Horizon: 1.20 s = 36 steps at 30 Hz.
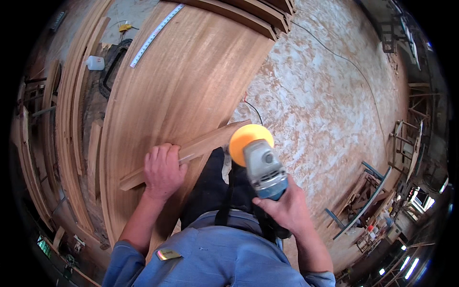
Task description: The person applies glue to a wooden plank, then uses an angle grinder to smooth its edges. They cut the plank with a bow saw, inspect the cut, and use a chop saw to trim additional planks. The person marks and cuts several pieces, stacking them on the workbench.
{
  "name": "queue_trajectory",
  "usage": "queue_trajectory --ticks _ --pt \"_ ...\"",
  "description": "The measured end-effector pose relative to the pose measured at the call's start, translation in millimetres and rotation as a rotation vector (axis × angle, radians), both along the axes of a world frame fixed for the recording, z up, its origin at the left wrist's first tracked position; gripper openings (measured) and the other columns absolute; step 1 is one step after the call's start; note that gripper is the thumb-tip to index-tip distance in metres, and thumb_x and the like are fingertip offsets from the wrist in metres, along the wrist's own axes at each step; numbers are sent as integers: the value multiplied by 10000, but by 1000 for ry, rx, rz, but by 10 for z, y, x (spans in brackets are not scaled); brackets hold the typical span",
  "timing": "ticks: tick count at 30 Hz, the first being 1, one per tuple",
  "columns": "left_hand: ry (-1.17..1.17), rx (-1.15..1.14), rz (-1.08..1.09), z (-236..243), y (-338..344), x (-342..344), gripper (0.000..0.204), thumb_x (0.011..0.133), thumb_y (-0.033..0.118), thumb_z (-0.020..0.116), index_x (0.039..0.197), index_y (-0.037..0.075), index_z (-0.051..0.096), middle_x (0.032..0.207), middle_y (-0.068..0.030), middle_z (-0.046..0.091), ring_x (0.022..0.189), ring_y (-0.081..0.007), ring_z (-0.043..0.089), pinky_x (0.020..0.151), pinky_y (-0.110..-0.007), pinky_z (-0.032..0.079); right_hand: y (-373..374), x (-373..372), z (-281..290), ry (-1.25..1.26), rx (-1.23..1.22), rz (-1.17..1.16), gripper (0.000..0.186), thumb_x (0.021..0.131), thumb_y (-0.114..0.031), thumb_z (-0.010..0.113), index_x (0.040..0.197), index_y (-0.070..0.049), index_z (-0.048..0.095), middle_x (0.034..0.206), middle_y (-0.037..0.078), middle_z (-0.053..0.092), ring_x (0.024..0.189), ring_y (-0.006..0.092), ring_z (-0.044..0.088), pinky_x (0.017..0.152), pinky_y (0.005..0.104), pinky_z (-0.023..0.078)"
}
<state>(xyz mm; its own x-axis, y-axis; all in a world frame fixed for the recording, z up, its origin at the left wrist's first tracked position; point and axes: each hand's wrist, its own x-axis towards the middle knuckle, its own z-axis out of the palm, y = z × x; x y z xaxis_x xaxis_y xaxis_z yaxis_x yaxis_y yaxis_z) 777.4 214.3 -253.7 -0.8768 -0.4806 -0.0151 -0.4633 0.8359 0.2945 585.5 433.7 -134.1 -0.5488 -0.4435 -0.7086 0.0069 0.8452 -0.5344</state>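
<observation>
My left hand (164, 171) is closed over a short wooden bar (205, 143), pressing it to a broad wooden panel (177, 81). The bar lies aslant, its far right end reaching past the panel's edge. In my right hand (285, 203) is an angle grinder (264, 165) with a grey head and a blue body, its grip mostly hidden by my fingers. The grinder's round yellow-orange disc (248, 138) is close beside the bar's right end; I cannot tell whether they touch.
A white measuring tape strip (155, 36) lies on the panel. Dark wooden pieces (239, 16) are stacked at its far end. Long boards (76, 95), a white bottle (95, 63) and a black clamp (111, 71) stand left. A cable (344, 57) crosses the mottled floor; a frame (366, 196) stands right.
</observation>
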Motion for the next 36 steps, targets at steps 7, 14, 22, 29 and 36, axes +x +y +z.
queue_trajectory --ticks 7,14,22,29,36 --pt "38 -41 -5 1 -14 -2 385 693 189 714 1043 64 612 1011 -102 612 918 -290 594 758 -422 456 -102 -2 -51 57 -90 -45 645 692 -254 891 1136 60 544 962 242 704 965 361 706 817 417 545" --pt "35 -15 -8 -8 -6 8 403 692 173 702 1062 49 600 1011 -128 597 920 -326 583 775 -440 460 -98 -2 59 40 8 -8 670 710 -272 881 1166 63 523 952 250 702 972 372 703 819 427 548" --pt "37 10 4 10 -5 5 403 690 165 699 1061 47 595 1000 -132 587 915 -335 576 774 -444 458 50 -85 -71 19 -34 -176 625 704 -263 886 1132 49 555 971 225 707 961 324 713 828 395 540" --pt "43 -11 -2 -2 -1 0 396 696 164 698 1061 49 596 992 -131 588 918 -335 579 775 -442 460 -58 35 -43 5 -38 7 693 701 -295 888 1190 43 532 1001 235 706 999 344 701 858 410 538" --pt "27 12 1 11 10 23 416 732 204 691 1104 38 610 1041 -133 602 942 -330 585 794 -447 462 89 -223 -7 137 86 -153 554 718 -183 833 1164 32 582 1002 176 712 944 246 696 852 379 530"
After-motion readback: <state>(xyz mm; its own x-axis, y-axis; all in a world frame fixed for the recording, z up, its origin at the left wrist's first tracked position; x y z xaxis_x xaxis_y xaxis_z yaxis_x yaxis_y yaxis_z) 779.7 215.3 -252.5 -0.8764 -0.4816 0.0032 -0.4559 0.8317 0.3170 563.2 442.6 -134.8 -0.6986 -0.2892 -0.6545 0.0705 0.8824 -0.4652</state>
